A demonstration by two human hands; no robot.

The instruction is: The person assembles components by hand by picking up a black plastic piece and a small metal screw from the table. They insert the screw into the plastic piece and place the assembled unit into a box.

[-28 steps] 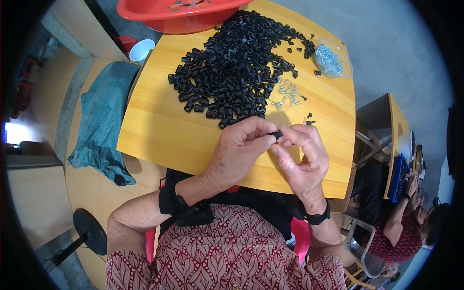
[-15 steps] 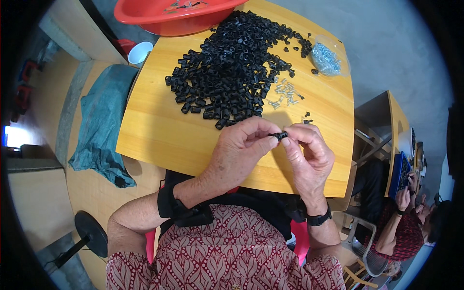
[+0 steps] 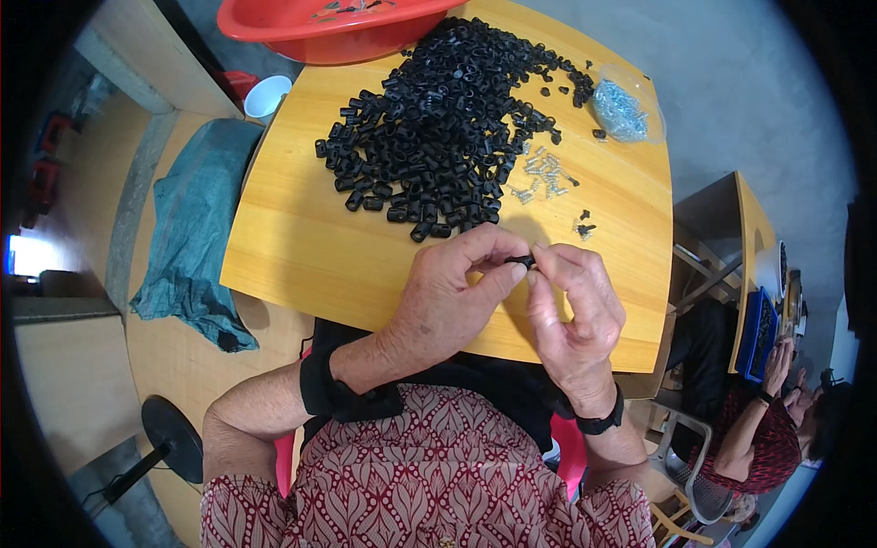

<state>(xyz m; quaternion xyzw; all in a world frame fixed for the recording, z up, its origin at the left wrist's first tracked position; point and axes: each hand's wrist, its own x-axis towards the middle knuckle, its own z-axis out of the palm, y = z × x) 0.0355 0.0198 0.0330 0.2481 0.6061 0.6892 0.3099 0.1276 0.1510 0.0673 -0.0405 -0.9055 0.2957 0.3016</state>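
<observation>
My left hand (image 3: 457, 283) pinches a small black plastic part (image 3: 521, 261) between thumb and fingertips, above the near part of the yellow wooden table (image 3: 283, 274). Thumb and forefinger of my right hand (image 3: 577, 306) close on the right end of the same part; fingertips cover much of it. Beyond my hands spreads a large heap of black plastic pieces (image 3: 438, 119), many of them short hollow tubes. Small metal springs (image 3: 545, 175) lie scattered to the right of the heap. Closer to my right hand are a few small black pins (image 3: 585, 228) among springs.
A red basin (image 3: 338, 36) stands at the table's far left, and a clear bag of springs (image 3: 621, 110) at the far right. Left of the table are a white bowl (image 3: 267, 98) and a green sack (image 3: 196, 219). Another person (image 3: 754, 438) sits at the right by a blue tray (image 3: 756, 333).
My right fingers have drawn closer together and slightly left over the black part, covering more of it. The view has shifted slightly. The other person's hand has lifted near the tray.
</observation>
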